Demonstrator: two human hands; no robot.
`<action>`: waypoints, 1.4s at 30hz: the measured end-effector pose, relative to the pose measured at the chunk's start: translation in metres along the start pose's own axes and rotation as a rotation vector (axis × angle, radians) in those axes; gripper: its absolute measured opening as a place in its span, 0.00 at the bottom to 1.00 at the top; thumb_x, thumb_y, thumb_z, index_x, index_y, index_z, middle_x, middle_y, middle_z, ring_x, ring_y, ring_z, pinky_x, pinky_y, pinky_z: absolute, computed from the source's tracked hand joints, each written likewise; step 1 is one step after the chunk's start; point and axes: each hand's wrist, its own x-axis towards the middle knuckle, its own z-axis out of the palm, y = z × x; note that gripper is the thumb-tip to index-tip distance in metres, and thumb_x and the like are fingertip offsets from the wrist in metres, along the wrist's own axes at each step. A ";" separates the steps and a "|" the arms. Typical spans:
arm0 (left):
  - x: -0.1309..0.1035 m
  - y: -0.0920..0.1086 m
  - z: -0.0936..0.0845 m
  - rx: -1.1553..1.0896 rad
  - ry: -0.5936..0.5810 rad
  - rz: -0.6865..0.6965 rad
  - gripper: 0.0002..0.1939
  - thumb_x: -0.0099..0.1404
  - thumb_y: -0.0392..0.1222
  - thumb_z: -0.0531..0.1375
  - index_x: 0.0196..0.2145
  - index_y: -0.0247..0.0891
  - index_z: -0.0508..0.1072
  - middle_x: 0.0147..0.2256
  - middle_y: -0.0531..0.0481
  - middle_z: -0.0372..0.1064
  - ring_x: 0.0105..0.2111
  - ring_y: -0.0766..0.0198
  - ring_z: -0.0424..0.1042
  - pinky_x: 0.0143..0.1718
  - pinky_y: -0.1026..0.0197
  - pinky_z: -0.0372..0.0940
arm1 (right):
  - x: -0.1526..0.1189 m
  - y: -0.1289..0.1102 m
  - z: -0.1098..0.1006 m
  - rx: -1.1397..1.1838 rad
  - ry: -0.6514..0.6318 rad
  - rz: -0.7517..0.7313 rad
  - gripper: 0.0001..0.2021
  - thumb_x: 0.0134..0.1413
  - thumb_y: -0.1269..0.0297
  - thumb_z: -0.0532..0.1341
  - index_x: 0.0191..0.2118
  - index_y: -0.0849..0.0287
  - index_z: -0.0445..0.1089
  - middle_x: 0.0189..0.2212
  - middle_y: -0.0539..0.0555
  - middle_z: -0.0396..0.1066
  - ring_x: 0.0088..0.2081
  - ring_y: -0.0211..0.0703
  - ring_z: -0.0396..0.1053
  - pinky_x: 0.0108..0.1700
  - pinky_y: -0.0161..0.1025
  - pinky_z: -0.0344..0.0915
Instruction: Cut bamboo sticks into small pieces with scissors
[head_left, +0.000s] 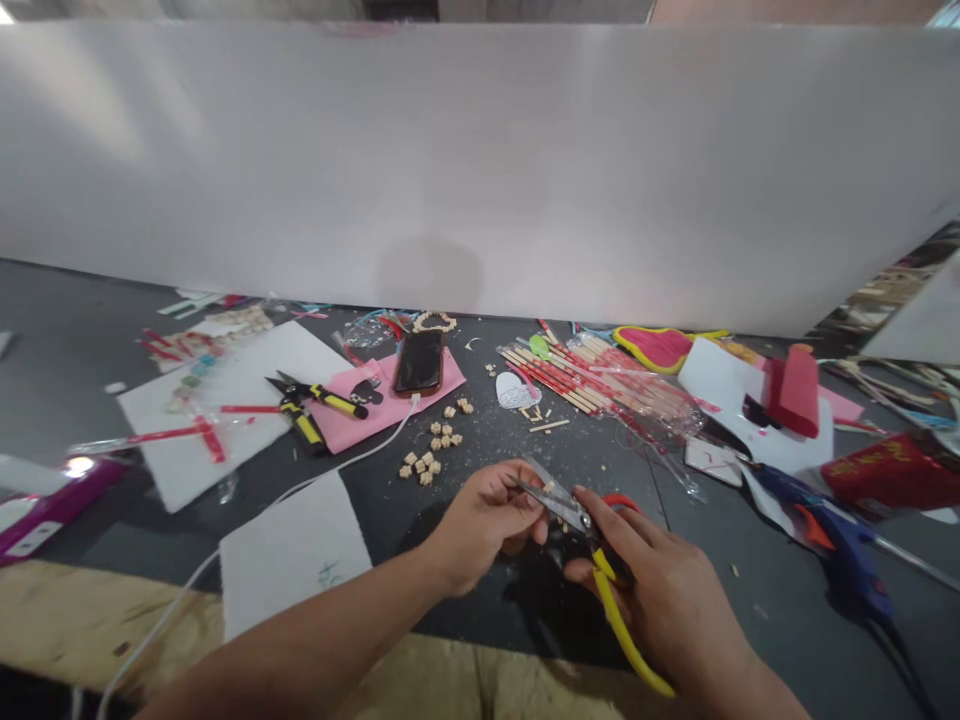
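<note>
My right hand (667, 590) is closed around a pair of scissors (559, 503) with a yellow and red handle. The metal blades point up and left, slightly apart, and a tiny pale piece shows between them. Close against the blade tips, my left hand (487, 525) is pinched shut; what its fingers hold is hidden. Just beyond the hands lie several small clusters of pale wooden pieces (421, 467) on the dark table. A paper heart (517, 391) with drawn lines and short stick pieces (550, 425) lie farther back.
Bundled red and pale sticks (559, 380) lie behind the heart. A phone (419, 362) rests on pink paper (345, 425), near yellow-black pliers (300, 410). At right are a blue glue gun (832, 535) and a red packet (889, 472). A white panel (480, 170) rises behind.
</note>
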 end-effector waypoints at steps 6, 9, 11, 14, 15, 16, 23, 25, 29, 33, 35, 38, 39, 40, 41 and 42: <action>0.000 -0.001 0.002 0.093 0.073 0.102 0.13 0.54 0.46 0.61 0.30 0.34 0.65 0.20 0.53 0.66 0.17 0.75 0.56 0.19 0.69 0.48 | 0.002 0.001 0.005 0.009 -0.004 0.045 0.26 0.53 0.52 0.52 0.57 0.56 0.54 0.39 0.56 0.71 0.36 0.42 0.70 0.31 0.34 0.68; 0.001 0.000 0.002 0.141 0.101 0.121 0.12 0.54 0.45 0.61 0.28 0.33 0.66 0.20 0.52 0.67 0.18 0.74 0.58 0.20 0.69 0.49 | 0.003 0.001 0.005 0.031 -0.030 0.053 0.26 0.53 0.52 0.52 0.56 0.55 0.54 0.40 0.56 0.70 0.39 0.42 0.70 0.34 0.35 0.68; 0.001 0.001 0.001 0.143 0.101 0.124 0.11 0.53 0.44 0.61 0.26 0.33 0.66 0.19 0.52 0.67 0.17 0.74 0.57 0.19 0.69 0.47 | 0.003 0.002 0.004 0.039 -0.042 0.062 0.25 0.52 0.52 0.52 0.55 0.55 0.56 0.41 0.56 0.70 0.39 0.43 0.69 0.35 0.35 0.68; 0.002 0.000 -0.001 0.113 0.078 0.086 0.10 0.53 0.43 0.61 0.26 0.33 0.65 0.18 0.52 0.67 0.14 0.76 0.52 0.16 0.69 0.43 | 0.002 0.002 0.004 0.038 -0.050 0.074 0.25 0.52 0.52 0.52 0.55 0.55 0.56 0.40 0.57 0.70 0.37 0.42 0.70 0.34 0.36 0.68; 0.003 -0.001 -0.002 0.106 0.067 0.072 0.10 0.53 0.43 0.60 0.27 0.34 0.65 0.17 0.53 0.67 0.13 0.76 0.51 0.16 0.69 0.42 | 0.001 0.002 0.004 0.037 -0.053 0.074 0.25 0.52 0.51 0.52 0.55 0.54 0.56 0.40 0.57 0.70 0.36 0.42 0.70 0.33 0.36 0.67; 0.003 -0.001 -0.002 0.104 0.057 0.062 0.10 0.54 0.43 0.60 0.27 0.34 0.65 0.17 0.53 0.67 0.13 0.76 0.50 0.16 0.69 0.42 | 0.001 0.002 0.005 0.037 -0.056 0.073 0.25 0.52 0.51 0.52 0.55 0.54 0.56 0.39 0.56 0.70 0.35 0.41 0.70 0.33 0.36 0.67; 0.004 -0.003 -0.004 0.125 0.056 0.075 0.11 0.54 0.44 0.60 0.27 0.34 0.64 0.17 0.51 0.67 0.13 0.76 0.52 0.16 0.69 0.43 | 0.003 0.002 0.002 0.051 -0.089 0.080 0.25 0.52 0.51 0.51 0.55 0.54 0.55 0.41 0.56 0.69 0.38 0.42 0.69 0.36 0.37 0.67; 0.004 -0.003 -0.004 0.125 0.044 0.070 0.11 0.54 0.44 0.60 0.28 0.33 0.64 0.17 0.51 0.67 0.13 0.76 0.52 0.16 0.69 0.43 | 0.005 0.001 0.000 0.038 -0.086 0.075 0.25 0.52 0.51 0.51 0.54 0.54 0.56 0.41 0.56 0.69 0.40 0.43 0.68 0.37 0.39 0.67; 0.004 -0.002 -0.005 0.099 0.019 0.061 0.10 0.54 0.43 0.60 0.28 0.34 0.64 0.17 0.52 0.67 0.13 0.76 0.51 0.15 0.69 0.42 | 0.006 -0.001 -0.002 0.040 -0.059 0.115 0.26 0.50 0.50 0.52 0.53 0.56 0.56 0.41 0.56 0.69 0.42 0.45 0.68 0.38 0.40 0.66; 0.003 -0.002 -0.005 0.057 0.023 0.068 0.10 0.54 0.42 0.60 0.27 0.35 0.63 0.17 0.52 0.67 0.12 0.76 0.50 0.15 0.69 0.42 | 0.003 0.000 -0.002 0.110 -0.097 0.347 0.26 0.43 0.43 0.55 0.44 0.57 0.59 0.32 0.54 0.71 0.32 0.43 0.70 0.30 0.38 0.66; 0.003 -0.003 -0.005 0.056 0.016 0.074 0.10 0.55 0.43 0.60 0.27 0.35 0.63 0.17 0.52 0.67 0.12 0.77 0.49 0.15 0.69 0.42 | 0.003 0.001 -0.002 0.124 -0.137 0.377 0.25 0.42 0.41 0.54 0.40 0.56 0.60 0.29 0.52 0.70 0.30 0.43 0.70 0.30 0.38 0.65; 0.003 -0.004 -0.005 0.069 0.022 0.077 0.11 0.54 0.44 0.60 0.27 0.35 0.63 0.17 0.52 0.67 0.12 0.77 0.49 0.16 0.69 0.42 | 0.005 0.002 -0.004 0.119 -0.166 0.287 0.24 0.44 0.41 0.53 0.40 0.56 0.62 0.32 0.54 0.70 0.34 0.44 0.70 0.33 0.40 0.65; 0.003 -0.005 -0.005 0.071 0.030 0.077 0.11 0.54 0.44 0.60 0.27 0.35 0.63 0.17 0.52 0.67 0.12 0.77 0.50 0.16 0.69 0.42 | 0.005 0.002 -0.004 0.118 -0.170 0.268 0.24 0.44 0.42 0.53 0.40 0.56 0.62 0.32 0.54 0.70 0.34 0.45 0.69 0.34 0.40 0.64; 0.003 -0.005 -0.004 0.069 0.035 0.077 0.12 0.54 0.45 0.61 0.27 0.35 0.63 0.17 0.52 0.67 0.12 0.77 0.50 0.16 0.69 0.42 | 0.006 0.002 -0.004 0.117 -0.168 0.261 0.24 0.44 0.42 0.53 0.39 0.57 0.62 0.32 0.55 0.70 0.34 0.45 0.69 0.33 0.40 0.64; 0.003 -0.005 -0.004 0.067 0.039 0.077 0.12 0.53 0.45 0.61 0.27 0.35 0.63 0.17 0.52 0.67 0.13 0.76 0.51 0.16 0.69 0.43 | 0.006 0.001 -0.004 0.115 -0.164 0.262 0.24 0.43 0.41 0.54 0.38 0.57 0.62 0.32 0.55 0.69 0.34 0.45 0.69 0.33 0.40 0.64; 0.003 -0.005 -0.004 0.063 0.042 0.078 0.13 0.52 0.45 0.61 0.27 0.35 0.63 0.17 0.52 0.67 0.13 0.76 0.51 0.17 0.69 0.43 | 0.007 0.001 -0.005 0.112 -0.157 0.264 0.24 0.42 0.41 0.54 0.37 0.58 0.61 0.31 0.55 0.69 0.34 0.46 0.68 0.33 0.40 0.64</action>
